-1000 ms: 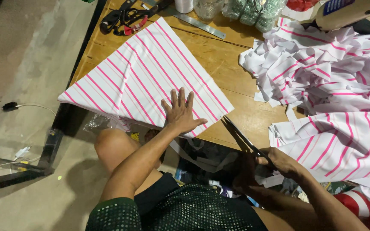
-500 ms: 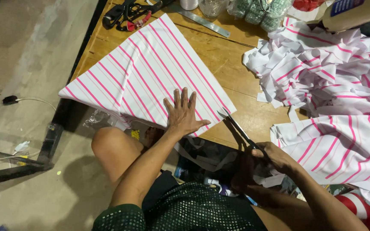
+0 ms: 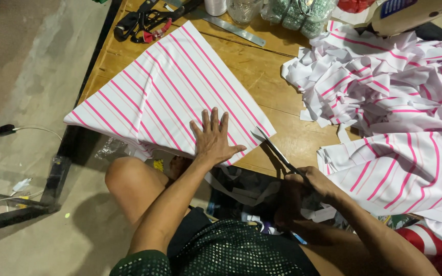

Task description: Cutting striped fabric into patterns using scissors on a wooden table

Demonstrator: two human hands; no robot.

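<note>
A folded piece of striped fabric (image 3: 170, 97), white with pink stripes, is spread across the wooden surface (image 3: 262, 66) from left-centre to mid-frame; its left corner overhangs the surface edge. The left hand (image 3: 213, 140) is laid flat on the fabric's lower edge, fingers spread, pressing it down rather than gripping it. The right hand (image 3: 308, 186), lower centre-right of the frame, is closed around the handles of a pair of scissors (image 3: 277, 151). The blades are seen part-open, with the tips at the fabric's lower-right corner, just beside the left hand's thumb. Whether the blades are already biting the cloth cannot be told.

The fabric is judged light, thin and limp, probably a stretchy knit. It would slide and bunch on the bare wood if not pinned, so a flat palm near the cut line is judged the best hold. Layers could shift against each other if lifted by one corner.

In the upper right a loose heap of striped offcuts (image 3: 379, 76) is piled. A flatter stack of striped pieces (image 3: 400, 174) lies at right, below the heap. Along the top edge a metal ruler (image 3: 231, 25), a black strap bundle with red bits (image 3: 144, 23), a thread spool (image 3: 215, 6) and a clear bag of green items (image 3: 295, 13) are seen. A bare knee (image 3: 129, 179) shows below the surface edge, and concrete floor (image 3: 21, 66) fills the left.
</note>
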